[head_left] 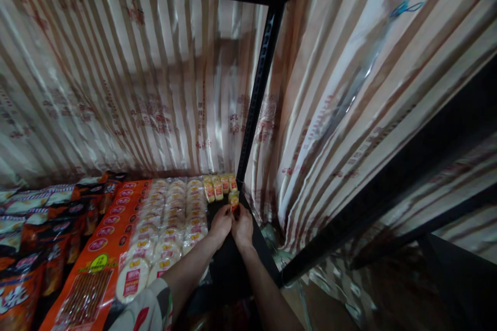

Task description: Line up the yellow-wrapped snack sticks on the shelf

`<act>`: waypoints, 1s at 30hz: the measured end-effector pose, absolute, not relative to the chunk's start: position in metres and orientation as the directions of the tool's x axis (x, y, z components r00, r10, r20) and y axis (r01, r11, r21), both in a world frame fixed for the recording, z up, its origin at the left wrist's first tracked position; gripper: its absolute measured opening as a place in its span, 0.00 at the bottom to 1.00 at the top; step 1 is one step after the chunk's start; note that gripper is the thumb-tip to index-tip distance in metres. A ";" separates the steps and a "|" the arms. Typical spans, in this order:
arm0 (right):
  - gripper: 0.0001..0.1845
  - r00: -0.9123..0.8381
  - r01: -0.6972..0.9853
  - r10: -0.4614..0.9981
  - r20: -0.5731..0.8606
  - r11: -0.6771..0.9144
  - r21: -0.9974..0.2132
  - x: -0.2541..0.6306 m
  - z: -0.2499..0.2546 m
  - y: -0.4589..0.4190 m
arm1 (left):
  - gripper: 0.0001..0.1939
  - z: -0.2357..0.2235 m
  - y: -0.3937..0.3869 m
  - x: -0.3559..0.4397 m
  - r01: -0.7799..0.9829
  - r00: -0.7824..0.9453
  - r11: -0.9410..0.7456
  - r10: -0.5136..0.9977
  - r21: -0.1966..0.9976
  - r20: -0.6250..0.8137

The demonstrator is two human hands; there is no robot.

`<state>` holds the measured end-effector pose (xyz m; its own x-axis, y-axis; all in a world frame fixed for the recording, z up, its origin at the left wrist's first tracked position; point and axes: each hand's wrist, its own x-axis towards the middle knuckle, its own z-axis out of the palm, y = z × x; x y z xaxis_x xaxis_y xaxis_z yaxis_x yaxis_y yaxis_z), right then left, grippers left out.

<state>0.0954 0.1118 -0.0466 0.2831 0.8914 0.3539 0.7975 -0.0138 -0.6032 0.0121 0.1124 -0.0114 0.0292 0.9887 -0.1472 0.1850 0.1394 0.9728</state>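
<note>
Both my hands reach to the back right corner of a dark shelf. My left hand and my right hand are close together, fingers pinched on a small yellow and orange snack packet. Just behind it stands a short row of the same yellow packets against the back. To the left of my hands lie rows of round white snack packs.
Long orange packets lie left of the white packs, and dark orange bags fill the far left. A black upright post marks the shelf corner. Striped plastic sheeting covers the back and right side.
</note>
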 end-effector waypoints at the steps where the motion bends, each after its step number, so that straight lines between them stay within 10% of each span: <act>1: 0.22 0.285 0.795 0.891 0.353 -0.013 -0.606 0.095 -0.047 0.114 | 0.18 -0.012 0.114 0.012 0.162 0.033 0.147 0.988 0.976 -0.154; 30: 0.21 0.264 0.834 0.853 0.451 0.033 -0.551 0.091 -0.066 0.174 | 0.25 -0.023 0.146 0.000 0.229 0.008 0.220 0.974 0.948 -0.228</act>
